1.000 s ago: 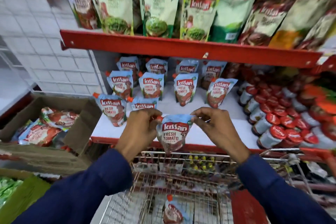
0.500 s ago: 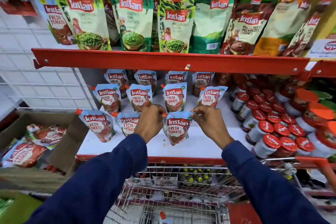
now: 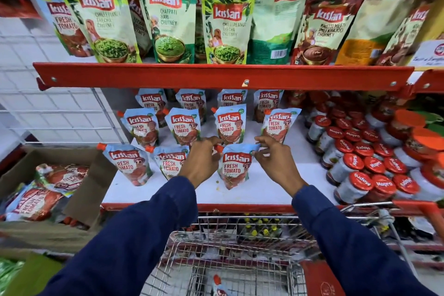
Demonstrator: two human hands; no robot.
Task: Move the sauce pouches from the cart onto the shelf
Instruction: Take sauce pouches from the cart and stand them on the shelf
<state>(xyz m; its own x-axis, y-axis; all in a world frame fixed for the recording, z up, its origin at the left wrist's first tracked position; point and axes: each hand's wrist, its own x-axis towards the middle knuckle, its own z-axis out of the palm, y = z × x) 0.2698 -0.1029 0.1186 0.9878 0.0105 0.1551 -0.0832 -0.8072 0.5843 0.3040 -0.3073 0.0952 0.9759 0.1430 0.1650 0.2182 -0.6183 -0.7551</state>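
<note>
A light-blue tomato sauce pouch (image 3: 234, 168) stands upright on the white shelf (image 3: 264, 190), in the front row. My left hand (image 3: 201, 161) pinches its top left corner by the red cap. My right hand (image 3: 276, 158) pinches its top right corner. Several like pouches stand in rows behind and to the left, such as a front-row pouch (image 3: 128, 163). Below, the wire cart (image 3: 240, 259) holds one more pouch (image 3: 219, 287), only partly in view at the frame's bottom edge.
Red-lidded jars (image 3: 374, 170) crowd the shelf's right side. A red upper shelf (image 3: 216, 77) with green chutney pouches overhangs the working space. A cardboard box (image 3: 79, 187) with larger tomato packs sits at the left, below shelf level.
Both hands carried the pouch up from the shelf's front edge and further in, setting it upright in the front row. The view tilted upward, hiding most of the cart.
</note>
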